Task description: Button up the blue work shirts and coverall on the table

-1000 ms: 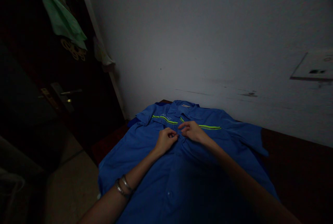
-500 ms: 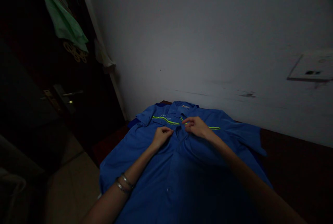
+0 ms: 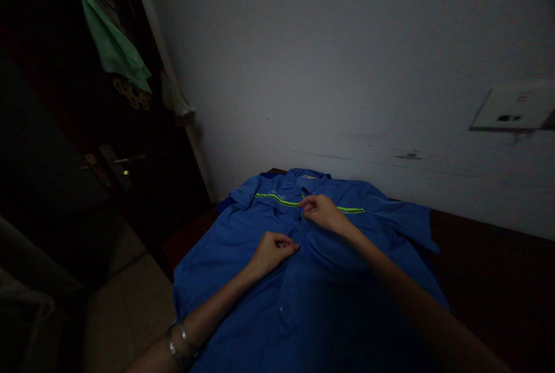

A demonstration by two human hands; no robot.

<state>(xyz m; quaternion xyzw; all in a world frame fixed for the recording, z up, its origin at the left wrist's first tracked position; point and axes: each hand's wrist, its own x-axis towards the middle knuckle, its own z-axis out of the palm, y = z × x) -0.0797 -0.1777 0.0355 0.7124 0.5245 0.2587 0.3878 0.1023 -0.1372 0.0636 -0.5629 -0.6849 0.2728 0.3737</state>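
Observation:
A blue short-sleeved work shirt (image 3: 217, 251) with a yellow-green stripe across the chest lies spread face up, its collar toward the wall. My left hand (image 3: 274, 253) pinches the edge of the front placket at mid-chest, thumb and fingers together. Higher up, close to the stripe, my right hand (image 3: 321, 212) has its fingers closed on the placket as well. A button (image 3: 283, 309) shows lower down on the shirt front. Whatever small part lies between my fingertips is too dark to make out.
The shirt rests on a dark reddish table (image 3: 485, 269) against a pale wall (image 3: 325, 72). A wall socket (image 3: 511, 110) is at the right. On the left stand a dark door with a metal handle (image 3: 125, 159) and a hanging green cloth (image 3: 117, 43).
My left hand has moved down and slightly right along the shirt front. My right hand has shifted a little left, its fingers curling in at the placket.

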